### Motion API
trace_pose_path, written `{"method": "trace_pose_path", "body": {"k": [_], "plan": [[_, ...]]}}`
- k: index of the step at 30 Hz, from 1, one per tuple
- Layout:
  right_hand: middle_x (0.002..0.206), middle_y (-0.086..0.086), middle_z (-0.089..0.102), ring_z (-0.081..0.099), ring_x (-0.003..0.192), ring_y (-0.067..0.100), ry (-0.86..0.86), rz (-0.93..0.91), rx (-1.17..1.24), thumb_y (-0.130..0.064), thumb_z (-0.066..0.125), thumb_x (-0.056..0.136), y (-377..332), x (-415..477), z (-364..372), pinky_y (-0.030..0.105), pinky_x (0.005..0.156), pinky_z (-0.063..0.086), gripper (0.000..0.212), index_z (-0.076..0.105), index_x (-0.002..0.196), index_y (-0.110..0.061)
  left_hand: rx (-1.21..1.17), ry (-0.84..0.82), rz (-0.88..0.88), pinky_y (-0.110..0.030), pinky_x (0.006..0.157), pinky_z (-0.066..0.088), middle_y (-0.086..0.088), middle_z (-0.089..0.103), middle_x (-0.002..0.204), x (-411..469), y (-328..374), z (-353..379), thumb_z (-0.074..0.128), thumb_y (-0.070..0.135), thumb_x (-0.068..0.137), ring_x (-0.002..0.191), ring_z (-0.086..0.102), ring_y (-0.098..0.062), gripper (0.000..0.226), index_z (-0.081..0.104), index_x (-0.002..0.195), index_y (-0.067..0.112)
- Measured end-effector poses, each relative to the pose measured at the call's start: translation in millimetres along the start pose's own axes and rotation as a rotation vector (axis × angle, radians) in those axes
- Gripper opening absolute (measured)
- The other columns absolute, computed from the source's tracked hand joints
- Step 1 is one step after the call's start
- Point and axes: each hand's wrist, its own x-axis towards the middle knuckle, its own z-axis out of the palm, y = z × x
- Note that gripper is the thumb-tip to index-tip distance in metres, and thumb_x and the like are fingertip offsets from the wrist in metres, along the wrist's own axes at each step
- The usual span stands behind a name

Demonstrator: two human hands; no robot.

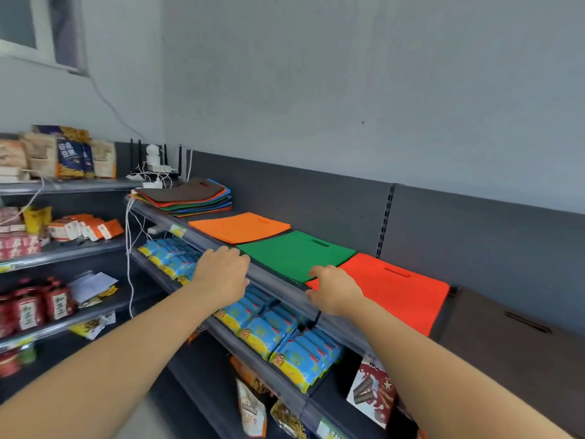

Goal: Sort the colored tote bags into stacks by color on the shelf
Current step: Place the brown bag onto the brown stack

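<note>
Top shelf (278, 286), dark grey, runs from far left to near right. Four totes lie flat on it in a row, edges close or overlapping: orange bag (239, 226), green bag (294, 255), red bag (399, 289), brown bag (512, 340).

Mixed stack (183, 196) sits at the far left end of the same shelf, brown on top, with red, orange, green and blue edges showing beneath.

Left hand (221, 274) is at the shelf's front rail by the green bag's near-left corner, fingers bent over the edge. Cannot tell whether it grips anything.

Right hand (335, 291) is at the green bag's near-right corner, where it meets the red one; fingertips touch fabric (pinch or mere contact, cannot tell).

Blue packs (269, 331) fill the shelf below.
</note>
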Motion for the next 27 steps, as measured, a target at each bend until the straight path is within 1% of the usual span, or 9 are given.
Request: {"method": "trace_pose_path", "body": {"k": [3, 7, 10, 12, 17, 19, 22, 27], "plan": [[0.129, 0.013, 0.052, 0.047, 0.119, 0.032, -0.005, -0.033, 0.015, -0.028, 0.054, 0.092, -41.0, 35.5, 11.8, 0.043, 0.097, 0.045, 0.042, 0.049, 0.130, -0.010, 0.033, 0.002, -0.030, -0.035, 0.086, 0.044, -0.002, 0.058, 0.114, 8.3, -48.4, 13.8, 0.048, 0.041, 0.096, 0.110, 0.053, -0.022, 0.038, 0.053, 0.124, 0.016], [0.132, 0.012, 0.051, 0.047, 0.121, 0.031, -0.008, -0.071, 0.028, -0.029, 0.054, 0.093, -89.2, 80.5, 28.0, 0.043, 0.098, 0.045, 0.044, 0.047, 0.133, -0.013, 0.075, -0.014, -0.073, -0.036, 0.087, 0.045, -0.002, 0.058, 0.117, 18.1, -104.6, 31.6, 0.047, 0.041, 0.096, 0.112, 0.053, -0.023, 0.040, 0.052, 0.127, 0.016], [0.135, 0.011, 0.049, 0.046, 0.124, 0.031, -0.028, -0.109, 0.032, -0.032, 0.054, 0.094, -120.6, 112.0, 39.9, 0.042, 0.099, 0.044, 0.047, 0.045, 0.137, -0.014, 0.098, -0.011, -0.090, -0.036, 0.086, 0.044, -0.003, 0.059, 0.114, 24.6, -140.4, 43.3, 0.047, 0.040, 0.096, 0.110, 0.054, -0.023, 0.036, 0.053, 0.123, 0.016], [0.133, 0.012, 0.050, 0.046, 0.122, 0.031, -0.031, -0.139, 0.026, -0.033, 0.054, 0.094, -139.2, 133.4, 47.9, 0.042, 0.099, 0.044, 0.046, 0.046, 0.135, -0.013, 0.100, -0.020, -0.110, -0.035, 0.083, 0.044, -0.003, 0.059, 0.113, 30.2, -161.9, 52.0, 0.048, 0.038, 0.096, 0.108, 0.054, -0.023, 0.033, 0.054, 0.120, 0.016], [0.133, 0.012, 0.051, 0.049, 0.120, 0.032, -0.049, -0.204, 0.039, -0.035, 0.054, 0.095, -177.5, 190.2, 67.5, 0.045, 0.095, 0.047, 0.048, 0.045, 0.136, -0.012, 0.101, -0.042, -0.157, -0.036, 0.082, 0.044, -0.004, 0.059, 0.112, 53.4, -209.7, 79.2, 0.048, 0.038, 0.095, 0.108, 0.054, -0.024, 0.030, 0.055, 0.114, 0.016], [0.132, 0.011, 0.052, 0.049, 0.118, 0.032, -0.049, -0.230, 0.028, -0.036, 0.053, 0.095, -190.7, 215.3, 73.7, 0.044, 0.094, 0.048, 0.046, 0.046, 0.134, -0.012, 0.101, -0.048, -0.174, -0.035, 0.080, 0.043, -0.004, 0.058, 0.111, 66.3, -227.4, 90.8, 0.048, 0.037, 0.095, 0.106, 0.054, -0.024, 0.027, 0.054, 0.112, 0.016], [0.130, 0.011, 0.053, 0.051, 0.116, 0.031, -0.052, -0.264, 0.030, -0.036, 0.053, 0.096, -209.0, 254.1, 80.8, 0.043, 0.092, 0.049, 0.044, 0.048, 0.131, -0.012, 0.104, -0.038, -0.198, -0.034, 0.078, 0.042, -0.003, 0.058, 0.112, 90.4, -252.7, 107.8, 0.046, 0.035, 0.096, 0.106, 0.055, -0.024, 0.029, 0.054, 0.116, 0.016], [0.132, 0.013, 0.054, 0.051, 0.118, 0.031, -0.041, -0.317, 0.031, -0.034, 0.052, 0.096, -236.9, 319.8, 85.2, 0.044, 0.095, 0.047, 0.042, 0.051, 0.130, -0.010, 0.118, -0.036, -0.232, -0.032, 0.072, 0.037, -0.003, 0.057, 0.110, 133.8, -291.8, 127.4, 0.047, 0.040, 0.096, 0.107, 0.054, -0.024, 0.034, 0.053, 0.120, 0.016]]}}
